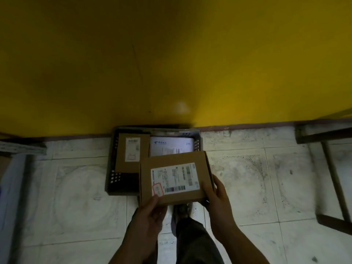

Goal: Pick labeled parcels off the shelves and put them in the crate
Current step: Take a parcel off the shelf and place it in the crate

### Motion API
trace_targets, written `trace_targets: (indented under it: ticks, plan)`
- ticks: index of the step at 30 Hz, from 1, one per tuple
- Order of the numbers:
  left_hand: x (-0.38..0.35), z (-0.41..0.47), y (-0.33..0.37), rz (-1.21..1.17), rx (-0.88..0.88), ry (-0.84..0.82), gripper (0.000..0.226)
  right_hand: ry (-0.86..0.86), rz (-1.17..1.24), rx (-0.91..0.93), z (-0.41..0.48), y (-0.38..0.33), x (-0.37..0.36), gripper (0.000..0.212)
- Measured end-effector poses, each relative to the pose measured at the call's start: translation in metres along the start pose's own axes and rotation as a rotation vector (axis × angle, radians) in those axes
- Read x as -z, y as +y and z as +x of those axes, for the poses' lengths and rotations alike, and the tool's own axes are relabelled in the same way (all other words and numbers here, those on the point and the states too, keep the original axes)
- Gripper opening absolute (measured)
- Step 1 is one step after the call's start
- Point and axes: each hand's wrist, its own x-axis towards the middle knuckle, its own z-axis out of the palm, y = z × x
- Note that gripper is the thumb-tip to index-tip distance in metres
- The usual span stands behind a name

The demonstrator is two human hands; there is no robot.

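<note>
Sitting by yellow wall (171,54), crate (111,159) rests on tiles (76,197).

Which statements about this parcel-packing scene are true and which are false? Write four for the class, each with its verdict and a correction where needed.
1. The left hand and right hand both hold the cardboard parcel. True.
2. The crate is empty. False: it already holds a brown box and a white parcel.
3. The held parcel's label faces up. True.
4. The crate stands on a table. False: it stands on the tiled floor, against the yellow wall.
</note>
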Motion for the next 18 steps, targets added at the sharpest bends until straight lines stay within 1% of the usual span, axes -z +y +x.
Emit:
trace_targets:
  ticks: [3, 5, 7, 10, 13, 14, 16, 18]
  plan:
    - [-0.007, 0.060, -0.009, -0.108, -0.024, 0.081, 0.028, 0.031, 0.105, -0.101, 0.056, 0.030, -0.002, 0.045]
    - [-0.006, 0.098, -0.011, -0.121, -0.056, 0.083, 0.025, 0.038, 0.187, -0.196, 0.090, 0.051, -0.007, 0.041]
    - [-0.003, 0.134, -0.011, -0.097, -0.059, 0.076, 0.022, 0.026, 0.235, -0.267, 0.123, 0.074, -0.015, 0.043]
    - [0.007, 0.190, -0.007, -0.004, -0.040, 0.098, 0.021, 0.028, 0.198, -0.319, 0.167, 0.095, -0.028, 0.045]
    - [0.015, 0.241, -0.002, 0.135, -0.014, 0.138, 0.032, 0.045, 0.196, -0.370, 0.209, 0.109, -0.036, 0.041]
    - [0.014, 0.252, 0.001, 0.194, -0.013, 0.159, 0.032, 0.047, 0.197, -0.396, 0.218, 0.110, -0.038, 0.039]
    - [0.011, 0.274, 0.005, 0.297, -0.008, 0.201, 0.025, 0.059, 0.219, -0.434, 0.238, 0.117, -0.041, 0.031]
    - [0.009, 0.302, 0.007, 0.390, 0.007, 0.245, 0.021, 0.075, 0.199, -0.458, 0.263, 0.128, -0.046, 0.032]
